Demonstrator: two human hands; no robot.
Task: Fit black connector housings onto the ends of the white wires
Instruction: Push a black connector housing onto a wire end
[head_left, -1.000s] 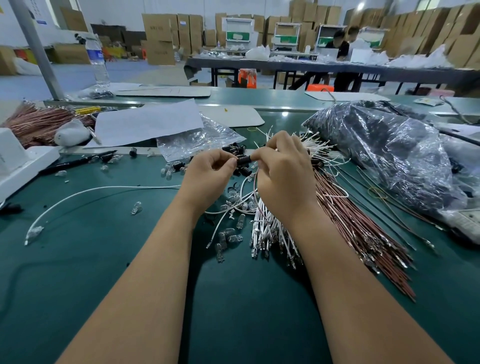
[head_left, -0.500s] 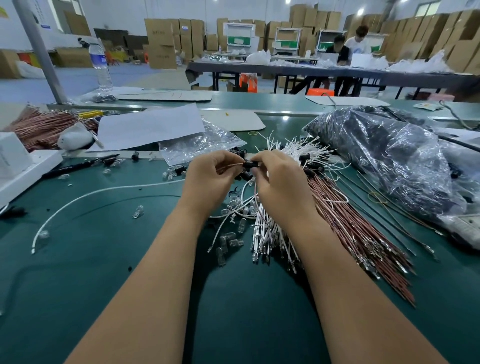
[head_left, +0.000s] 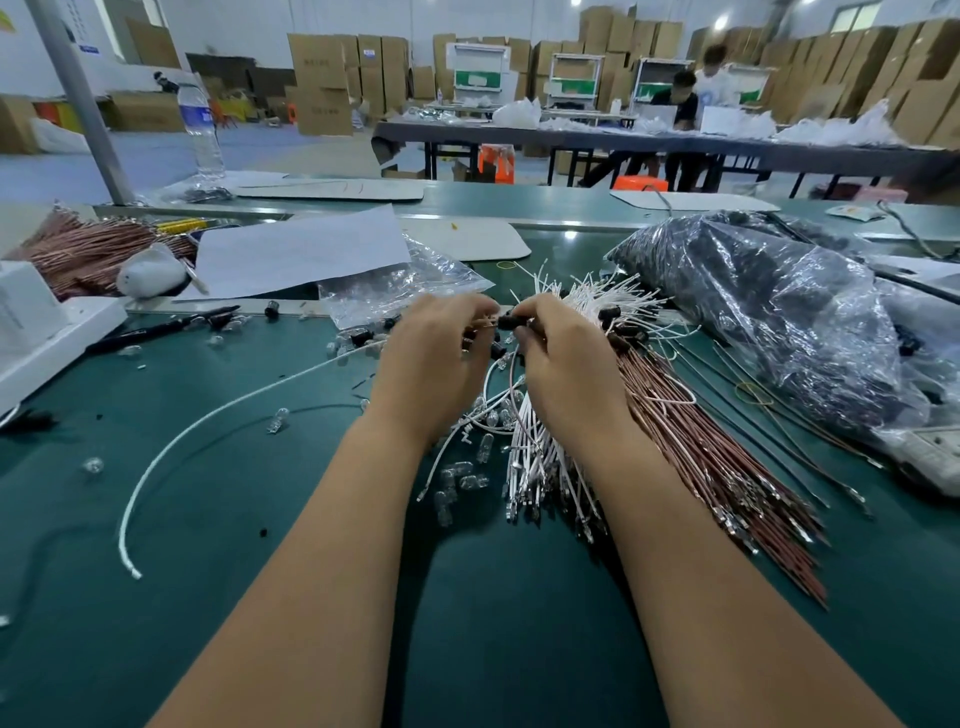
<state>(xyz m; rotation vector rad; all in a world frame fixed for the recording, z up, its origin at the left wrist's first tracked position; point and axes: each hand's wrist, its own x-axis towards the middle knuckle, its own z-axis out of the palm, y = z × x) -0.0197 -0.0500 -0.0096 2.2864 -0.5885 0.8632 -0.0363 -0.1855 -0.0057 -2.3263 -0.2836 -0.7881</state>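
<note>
Both hands meet above the green mat at the middle of the head view. My right hand (head_left: 563, 358) pinches a small black connector housing (head_left: 508, 322) between thumb and fingertips. My left hand (head_left: 434, 358) pinches the end of a thin wire right at the housing's left side; the wire's colour at the tip is blurred. A bundle of white wires (head_left: 535, 452) lies under my right hand, fanning out behind it. Loose black housings (head_left: 608, 314) sit among the far wire ends and by the clear bag.
Reddish-brown wires (head_left: 727, 467) lie right of the white bundle. A large plastic bag of dark parts (head_left: 779, 312) fills the right side. Small clear bulbs (head_left: 457, 475), a long white wire (head_left: 208, 431), a clear bag (head_left: 395, 291), paper sheets and a white box (head_left: 47, 332) sit left.
Both hands stayed together on the housing and wire, shifting slightly away from me; the housing now shows more plainly between the fingertips. The camera tilted a little.
</note>
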